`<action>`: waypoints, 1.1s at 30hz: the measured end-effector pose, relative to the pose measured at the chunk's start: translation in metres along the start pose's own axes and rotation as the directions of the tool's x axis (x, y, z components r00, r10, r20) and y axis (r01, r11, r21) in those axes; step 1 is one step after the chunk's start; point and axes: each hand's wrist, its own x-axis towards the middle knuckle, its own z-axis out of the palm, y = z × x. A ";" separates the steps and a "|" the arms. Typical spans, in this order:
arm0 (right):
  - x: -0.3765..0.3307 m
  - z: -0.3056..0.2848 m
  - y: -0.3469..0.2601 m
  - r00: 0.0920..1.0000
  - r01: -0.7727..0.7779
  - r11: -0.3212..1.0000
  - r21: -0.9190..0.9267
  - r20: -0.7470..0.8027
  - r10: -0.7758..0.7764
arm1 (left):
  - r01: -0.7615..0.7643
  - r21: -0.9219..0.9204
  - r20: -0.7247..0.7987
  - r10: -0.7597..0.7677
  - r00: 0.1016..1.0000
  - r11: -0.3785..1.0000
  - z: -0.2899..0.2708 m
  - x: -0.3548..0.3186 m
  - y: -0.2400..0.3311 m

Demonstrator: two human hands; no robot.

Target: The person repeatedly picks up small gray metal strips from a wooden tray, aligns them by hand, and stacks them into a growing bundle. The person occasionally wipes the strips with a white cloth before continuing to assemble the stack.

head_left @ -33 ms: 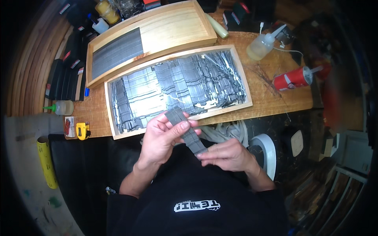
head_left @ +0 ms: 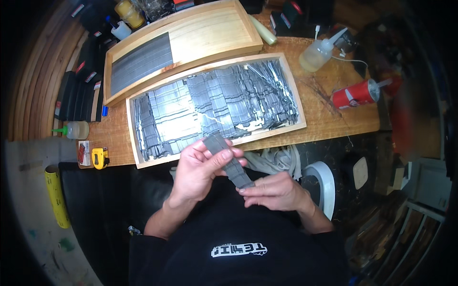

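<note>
A narrow, dark grey strip piece [head_left: 237, 172], marked with several cross lines, slants between my two hands above my lap. My left hand [head_left: 193, 172] is closed around its upper half, thumb on top and fingers behind. At the lower end, my right hand [head_left: 276, 191] pinches it between thumb and fingers. Just beyond my hands lies a shallow wooden tray [head_left: 132, 128] filled with layered grey strips [head_left: 217, 100], some shiny, those at its right end lying jumbled. Behind it, a second wooden tray [head_left: 210, 35] holds a neat dark grey block of strips [head_left: 142, 63] at its left.
On the wooden table [head_left: 334, 121] stand a squeeze bottle [head_left: 315, 57] and a red can [head_left: 354, 94] lying tilted at right. A yellow tape measure [head_left: 100, 158] and green-tipped bottle [head_left: 78, 130] sit at left. A pale cloth [head_left: 284, 161] hangs near the front edge.
Both hands and the strip piece have shifted very slightly right and down. The grip looks the same.
</note>
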 end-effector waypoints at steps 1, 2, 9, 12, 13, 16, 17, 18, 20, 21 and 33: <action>-0.009 0.007 0.005 0.999 0.047 0.999 -0.022 -0.023 -0.048 | 0.021 0.061 -0.007 -0.021 1.000 0.998 0.004 -0.004 -0.006; -0.020 0.016 0.010 0.995 0.091 0.995 -0.042 -0.047 -0.093 | 0.065 0.081 -0.012 -0.064 0.998 0.995 0.009 -0.008 -0.012; -0.091 0.071 0.051 0.968 -0.042 0.984 0.172 -0.237 0.082 | 0.420 0.288 -0.026 -0.431 0.902 0.861 -0.006 -0.004 -0.063; -0.096 0.086 0.064 0.938 -0.107 0.944 0.311 -0.285 0.200 | 0.450 0.315 -0.021 -0.467 0.884 0.836 -0.018 0.006 -0.079; -0.095 0.091 0.067 0.927 -0.124 0.938 0.323 -0.300 0.226 | 0.446 0.313 -0.018 -0.464 0.886 0.839 -0.023 0.012 -0.081; -0.084 0.088 0.073 0.916 -0.154 0.939 0.308 -0.313 0.252 | 0.419 0.290 -0.035 -0.428 0.903 0.860 -0.025 0.024 -0.082; -0.080 0.084 0.076 0.925 -0.152 0.947 0.282 -0.296 0.237 | 0.414 0.276 -0.041 -0.420 0.907 0.867 -0.026 0.028 -0.081; -0.078 0.083 0.077 0.934 -0.150 0.955 0.256 -0.279 0.222 | 0.409 0.261 -0.047 -0.412 0.910 0.874 -0.025 0.029 -0.080; -0.077 0.086 0.079 0.922 -0.115 0.959 0.259 -0.331 0.200 | 0.407 0.277 -0.034 -0.415 0.909 0.870 -0.023 0.026 -0.077; -0.078 0.085 0.080 0.921 -0.110 0.959 0.260 -0.335 0.196 | 0.405 0.270 -0.015 -0.417 0.909 0.873 -0.024 0.026 -0.077; -0.074 0.079 0.066 0.922 -0.185 0.951 0.248 -0.292 0.256 | 0.410 0.258 0.004 -0.425 0.905 0.875 -0.023 0.029 -0.078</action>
